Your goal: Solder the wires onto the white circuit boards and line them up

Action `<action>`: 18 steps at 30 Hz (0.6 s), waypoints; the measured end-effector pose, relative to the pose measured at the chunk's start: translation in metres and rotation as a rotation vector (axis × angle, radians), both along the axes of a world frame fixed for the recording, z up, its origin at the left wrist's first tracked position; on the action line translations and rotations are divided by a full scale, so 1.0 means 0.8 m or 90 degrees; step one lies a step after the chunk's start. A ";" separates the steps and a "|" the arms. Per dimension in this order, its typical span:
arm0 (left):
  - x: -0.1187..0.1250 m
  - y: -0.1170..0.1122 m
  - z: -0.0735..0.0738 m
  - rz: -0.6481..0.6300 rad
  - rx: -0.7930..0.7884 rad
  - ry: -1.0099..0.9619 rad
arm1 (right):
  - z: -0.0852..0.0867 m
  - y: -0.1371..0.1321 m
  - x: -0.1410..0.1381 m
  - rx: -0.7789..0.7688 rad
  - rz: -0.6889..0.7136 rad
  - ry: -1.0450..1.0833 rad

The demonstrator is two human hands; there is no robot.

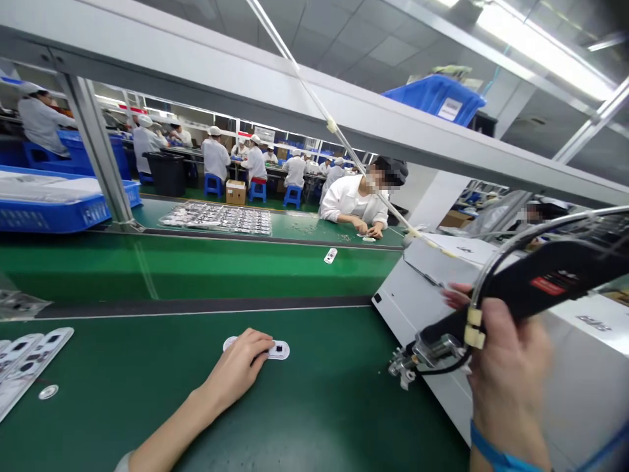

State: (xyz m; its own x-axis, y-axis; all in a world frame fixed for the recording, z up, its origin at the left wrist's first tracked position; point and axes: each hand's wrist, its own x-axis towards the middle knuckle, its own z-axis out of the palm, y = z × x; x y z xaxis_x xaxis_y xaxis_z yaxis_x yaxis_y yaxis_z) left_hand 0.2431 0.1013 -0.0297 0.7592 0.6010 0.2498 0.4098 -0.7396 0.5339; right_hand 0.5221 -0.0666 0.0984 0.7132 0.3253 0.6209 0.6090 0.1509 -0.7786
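Note:
On the green bench top (314,406), my left hand (243,360) is closed over a white oval part (280,350). The part lies flat, with a small dark square showing at its right end and its middle hidden under my fingers. My right hand (511,367), a blue band round its wrist, grips a black powered screwdriver (545,282) with a hose along it. Its silver tip points down and left, above the bench and apart from the oval part. At the far left lie several similar white oval parts (39,357) and a small round metal disc (48,392).
A white box-shaped machine (422,275) stands at the right, close to the screwdriver. Beyond the bench runs a green belt (206,269) carrying one white part (331,255). A co-worker (356,200) works opposite. A blue tray (54,213) sits left, below a metal beam (314,98).

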 end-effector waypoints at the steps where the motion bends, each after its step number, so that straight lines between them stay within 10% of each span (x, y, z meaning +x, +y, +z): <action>1: 0.003 -0.005 -0.001 -0.014 0.000 -0.009 | 0.012 0.006 0.000 0.040 0.066 0.058; 8: 0.016 -0.038 -0.004 -0.057 0.024 -0.031 | 0.041 0.039 -0.009 0.072 0.522 0.131; 18: 0.028 -0.044 -0.013 -0.086 0.033 -0.051 | 0.056 0.063 -0.062 0.106 0.572 0.133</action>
State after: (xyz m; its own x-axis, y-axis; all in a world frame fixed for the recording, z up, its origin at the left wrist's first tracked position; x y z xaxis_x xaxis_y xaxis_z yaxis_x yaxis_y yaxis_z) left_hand 0.2658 0.0663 -0.0404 0.8082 0.4798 0.3415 0.2627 -0.8127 0.5202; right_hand 0.4729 -0.0162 0.1436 0.3402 0.7274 0.5960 0.0600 0.6157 -0.7857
